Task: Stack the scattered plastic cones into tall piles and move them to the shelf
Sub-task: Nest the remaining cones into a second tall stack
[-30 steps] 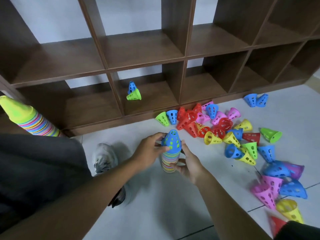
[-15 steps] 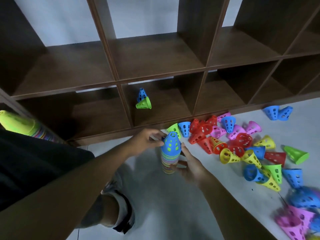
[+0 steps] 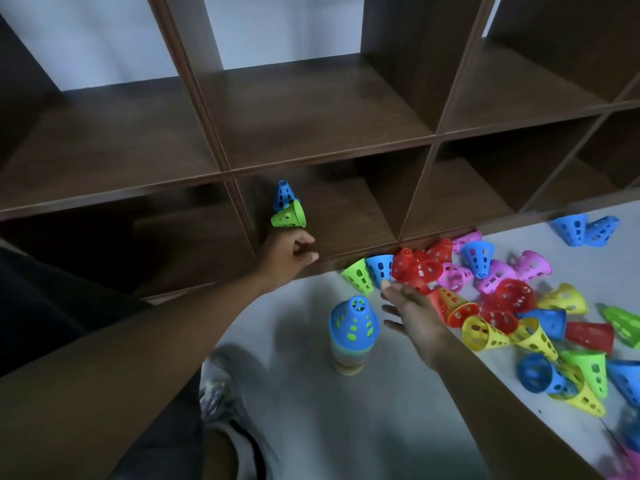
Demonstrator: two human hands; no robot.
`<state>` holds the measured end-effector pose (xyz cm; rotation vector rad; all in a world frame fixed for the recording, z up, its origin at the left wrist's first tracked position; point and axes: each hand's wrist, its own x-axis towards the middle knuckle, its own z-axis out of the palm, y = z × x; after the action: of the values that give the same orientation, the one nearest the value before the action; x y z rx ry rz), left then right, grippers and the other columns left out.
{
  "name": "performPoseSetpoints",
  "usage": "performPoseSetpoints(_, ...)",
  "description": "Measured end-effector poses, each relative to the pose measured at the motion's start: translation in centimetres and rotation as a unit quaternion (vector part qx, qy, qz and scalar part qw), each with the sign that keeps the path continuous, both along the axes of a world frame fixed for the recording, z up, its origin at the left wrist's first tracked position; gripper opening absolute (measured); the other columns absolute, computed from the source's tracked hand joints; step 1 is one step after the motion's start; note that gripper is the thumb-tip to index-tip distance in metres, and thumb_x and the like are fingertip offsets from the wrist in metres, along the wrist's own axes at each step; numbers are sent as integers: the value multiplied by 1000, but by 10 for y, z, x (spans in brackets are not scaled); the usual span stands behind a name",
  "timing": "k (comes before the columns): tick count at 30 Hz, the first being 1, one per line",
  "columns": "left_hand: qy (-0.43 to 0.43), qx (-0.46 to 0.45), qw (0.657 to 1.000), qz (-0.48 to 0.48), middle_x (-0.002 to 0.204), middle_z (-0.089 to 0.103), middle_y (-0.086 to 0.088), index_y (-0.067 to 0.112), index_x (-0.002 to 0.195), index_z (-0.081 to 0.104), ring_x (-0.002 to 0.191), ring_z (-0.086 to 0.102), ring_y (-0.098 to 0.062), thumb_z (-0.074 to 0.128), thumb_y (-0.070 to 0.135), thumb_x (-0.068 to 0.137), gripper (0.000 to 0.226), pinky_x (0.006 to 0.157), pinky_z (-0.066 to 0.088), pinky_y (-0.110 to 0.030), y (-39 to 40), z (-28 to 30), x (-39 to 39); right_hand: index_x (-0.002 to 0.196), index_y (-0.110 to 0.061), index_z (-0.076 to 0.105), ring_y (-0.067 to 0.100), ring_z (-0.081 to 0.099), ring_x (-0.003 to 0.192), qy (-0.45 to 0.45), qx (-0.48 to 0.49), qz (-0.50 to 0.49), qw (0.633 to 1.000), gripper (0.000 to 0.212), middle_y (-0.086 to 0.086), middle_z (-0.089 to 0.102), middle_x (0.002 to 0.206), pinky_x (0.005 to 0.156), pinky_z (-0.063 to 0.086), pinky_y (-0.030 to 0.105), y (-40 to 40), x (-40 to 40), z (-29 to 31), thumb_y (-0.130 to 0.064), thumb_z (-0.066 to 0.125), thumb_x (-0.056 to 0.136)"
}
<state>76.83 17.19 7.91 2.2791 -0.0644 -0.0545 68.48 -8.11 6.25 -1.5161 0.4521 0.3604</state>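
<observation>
I see the stack (image 3: 350, 336) upright on the floor, blue perforated cone on top; my left hand (image 3: 287, 254) at its eleven o'clock is loosely curled, empty; my right hand (image 3: 410, 306) at two o'clock is spread, empty.

Both hands off the cone pile (image 3: 353, 327), left hand (image 3: 285, 254) reaching into shelf (image 3: 311, 161), right hand (image 3: 412, 310) toward loose cones (image 3: 485, 299)

A pale floor (image 3: 311, 427) fills the lower frame, bearing a blue-topped cone stack (image 3: 353, 327) at center and scattered cones (image 3: 502, 306) at right. The dark shelf (image 3: 311, 140) above holds a blue cone (image 3: 283, 194) and a green cone (image 3: 289, 215), apparently touching.
</observation>
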Motion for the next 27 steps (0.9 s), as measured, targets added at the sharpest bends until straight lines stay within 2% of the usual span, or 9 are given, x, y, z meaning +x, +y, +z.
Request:
performPoseSetpoints(2,-55,73,996,26,124,58,-4,17,122,66,111,58,-19,80,27,82,43,89,49,-29,2,-1,19,106,-29,63,21,59,115,-13,-16,-14,1000,15,0,64,122,99,52,44,1,14,-9,-38,64,94)
performPoseSetpoints(4,-51,119,991,46,139,45,-3,23,135,57,126,48,-20,78,36,83,58,101,45,-34,5,-3,39,115,-28,63,20,59,115,-33,-61,-13,998,26,1,64,124,101,50,45,1,29,-20,-39,66,92)
performPoseSetpoints(7,-4,131,990,51,159,14,0,31,147,43,146,22,-24,78,39,82,74,118,27,-39,6,-10,65,128,-26,58,16,53,112,-70,-147,35,986,41,-2,56,127,90,48,29,4,46,-28,-38,69,90)
performPoseSetpoints(8,9,134,990,53,162,5,2,33,149,40,149,12,-27,79,39,82,78,120,21,-42,5,-13,72,132,-26,56,16,51,115,-82,-178,47,979,45,-1,52,129,92,47,30,4,51,-33,-37,70,90)
performPoseSetpoints(10,23,152,986,69,164,-7,0,36,150,37,150,-1,-33,82,39,78,85,122,15,-48,4,-20,87,135,-28,54,22,46,125,-93,-229,59,967,51,3,45,137,107,42,41,4,60,-42,-38,72,87)
performPoseSetpoints(13,30,168,979,108,164,-11,-8,37,150,37,149,-2,-38,88,34,71,94,123,15,-48,5,-32,108,139,-33,49,27,34,136,-111,-264,92,954,56,3,34,147,114,35,47,5,70,-50,-39,71,87)
performPoseSetpoints(17,10,183,976,120,164,-12,-10,36,147,43,149,0,-38,91,27,66,95,122,19,-47,3,-44,132,143,-38,43,26,17,142,-141,-335,143,921,63,-6,21,157,113,28,42,0,83,-56,-39,71,87)
performPoseSetpoints(22,39,219,971,86,164,-18,-10,36,147,41,149,-1,-40,92,32,64,97,122,19,-52,6,-52,153,143,-40,40,23,15,141,-157,-365,194,897,65,-4,24,155,112,31,42,-8,97,-70,-41,71,86)
performPoseSetpoints(27,48,166,979,111,162,-3,-12,29,145,42,147,13,-36,90,28,68,91,120,24,-44,4,-61,159,146,-35,39,23,23,134,-162,-404,216,874,65,-1,32,147,107,38,39,-11,102,-81,-41,68,88)
